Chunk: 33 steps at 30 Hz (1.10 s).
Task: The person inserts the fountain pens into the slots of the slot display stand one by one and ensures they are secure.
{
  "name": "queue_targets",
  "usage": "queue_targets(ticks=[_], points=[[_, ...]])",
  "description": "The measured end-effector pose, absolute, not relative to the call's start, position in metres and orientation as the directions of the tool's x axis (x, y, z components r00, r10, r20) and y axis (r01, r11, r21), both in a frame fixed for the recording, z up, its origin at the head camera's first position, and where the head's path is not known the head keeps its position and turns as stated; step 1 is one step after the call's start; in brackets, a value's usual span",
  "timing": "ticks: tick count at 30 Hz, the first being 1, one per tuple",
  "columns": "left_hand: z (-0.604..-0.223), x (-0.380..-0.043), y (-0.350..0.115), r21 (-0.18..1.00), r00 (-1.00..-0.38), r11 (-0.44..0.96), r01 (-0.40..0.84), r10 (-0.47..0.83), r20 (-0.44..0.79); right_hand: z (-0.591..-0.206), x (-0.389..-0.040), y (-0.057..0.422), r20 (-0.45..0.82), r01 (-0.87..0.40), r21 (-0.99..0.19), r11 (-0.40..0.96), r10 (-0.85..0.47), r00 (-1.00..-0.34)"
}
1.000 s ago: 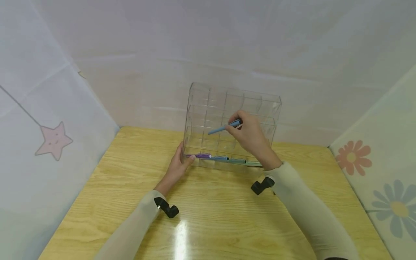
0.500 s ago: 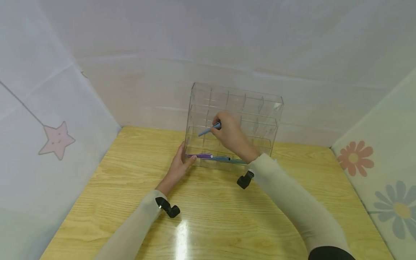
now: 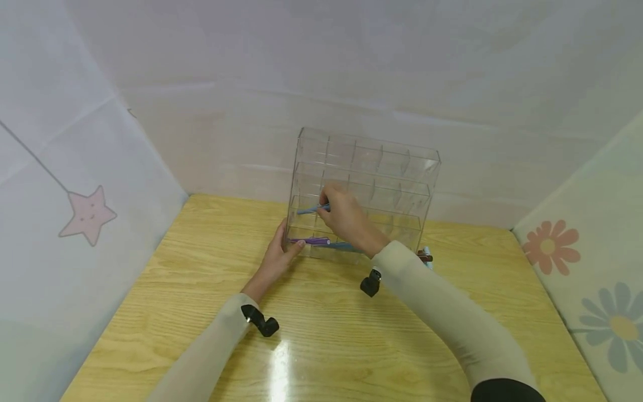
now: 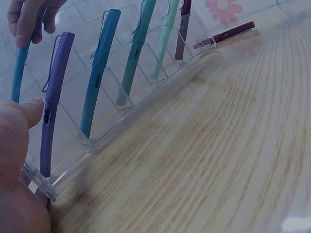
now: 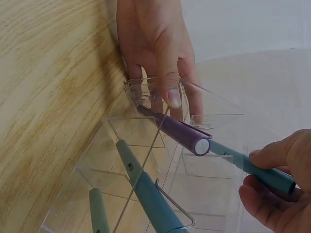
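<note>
A clear tiered pen organizer (image 3: 388,162) stands upright at the back of the table. My left hand (image 3: 275,258) grips its lower left end, thumb in front and fingers behind. Between thumb and fingers, my right hand (image 3: 345,216) pinches a blue pen (image 3: 306,211), its free end pointing left into the leftmost compartment of the second row from the bottom. In the bottom row, a purple pen (image 4: 54,97) leans in the leftmost compartment. Beside it stand a teal pen (image 4: 100,73), a green pen (image 4: 132,63), a mint pen (image 4: 164,43) and a dark red pen (image 4: 183,34).
Just right of the organizer, another dark red pen (image 4: 228,33) lies on the wooden table (image 3: 321,335), with light blue items (image 3: 427,264) by it in the head view. White fabric walls (image 3: 351,67) surround the table at the back and sides.
My right hand has carried the blue pen left and slightly down, from over the middle of the organizer to its left column. My left hand keeps its grip.
</note>
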State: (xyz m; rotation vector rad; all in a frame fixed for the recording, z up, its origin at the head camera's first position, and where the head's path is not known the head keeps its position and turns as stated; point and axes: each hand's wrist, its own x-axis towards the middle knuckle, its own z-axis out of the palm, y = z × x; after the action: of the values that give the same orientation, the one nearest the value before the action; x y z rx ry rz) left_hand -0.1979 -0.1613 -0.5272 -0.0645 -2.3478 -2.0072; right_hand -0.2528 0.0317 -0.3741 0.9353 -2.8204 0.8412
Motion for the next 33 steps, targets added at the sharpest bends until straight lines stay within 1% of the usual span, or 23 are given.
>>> queue_targets(ticks=[8,17,22,27,33], points=[[-0.527,-0.198,-0.161,0.986,-0.999,0.162,0.045,0.009,0.044,-0.376,-0.255,0.029,0.216,-0.580,-0.449,0.679,-0.548,-0.808],[-0.528,-0.198,-0.159,0.985,-0.999,0.169,0.044,0.004,0.044,-0.372,-0.254,0.034,0.179,-0.544,-0.407,0.734,-0.520,-0.835],[-0.528,-0.199,-0.158,0.986,-0.998,0.153,0.065,0.004,0.065,-0.356,-0.251,0.048,0.170,-0.520,-0.458,0.721,-0.503,-0.847],[-0.529,-0.201,-0.159,0.984,-0.998,0.168,0.056,-0.002,0.057,-0.336,-0.245,0.066,0.168,-0.482,-0.498,0.721,-0.465,-0.869],[-0.529,-0.202,-0.161,0.983,-0.998,0.177,0.058,0.000,0.059,-0.320,-0.238,0.090,0.213,-0.474,-0.533,0.701,-0.430,-0.877]])
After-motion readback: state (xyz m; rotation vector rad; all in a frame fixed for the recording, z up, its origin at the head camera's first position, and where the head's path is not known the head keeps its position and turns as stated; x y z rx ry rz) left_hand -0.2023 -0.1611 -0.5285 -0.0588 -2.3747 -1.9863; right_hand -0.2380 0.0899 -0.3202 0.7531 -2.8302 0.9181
